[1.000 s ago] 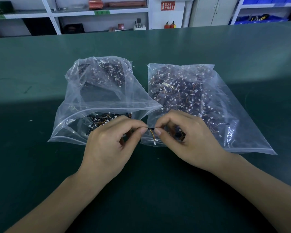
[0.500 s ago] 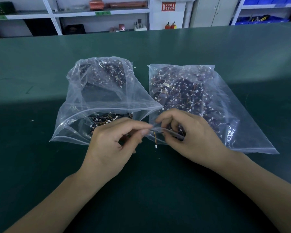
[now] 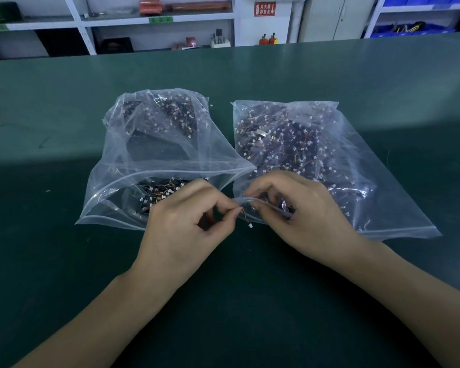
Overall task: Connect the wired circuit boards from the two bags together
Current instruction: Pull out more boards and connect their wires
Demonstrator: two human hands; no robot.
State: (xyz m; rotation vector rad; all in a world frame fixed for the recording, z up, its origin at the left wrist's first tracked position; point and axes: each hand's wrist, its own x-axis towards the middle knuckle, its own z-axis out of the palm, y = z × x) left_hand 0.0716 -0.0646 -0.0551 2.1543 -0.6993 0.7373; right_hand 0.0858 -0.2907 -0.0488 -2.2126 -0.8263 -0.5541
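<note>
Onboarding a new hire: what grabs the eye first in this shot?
Two clear zip bags of dark wired circuit boards on the green table: the left bag gaping open, the right bag fuller. In front, the left hand and right hand meet, pinching a thin wire with a white connector dangling.

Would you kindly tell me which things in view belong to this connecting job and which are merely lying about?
Part of the job:
- left clear plastic bag of wired boards
- right clear plastic bag of wired boards
- thin wire with white plug, pinched between left hand and right hand

Lying about:
- white shelving
- red wall sign
- blue bins
</note>
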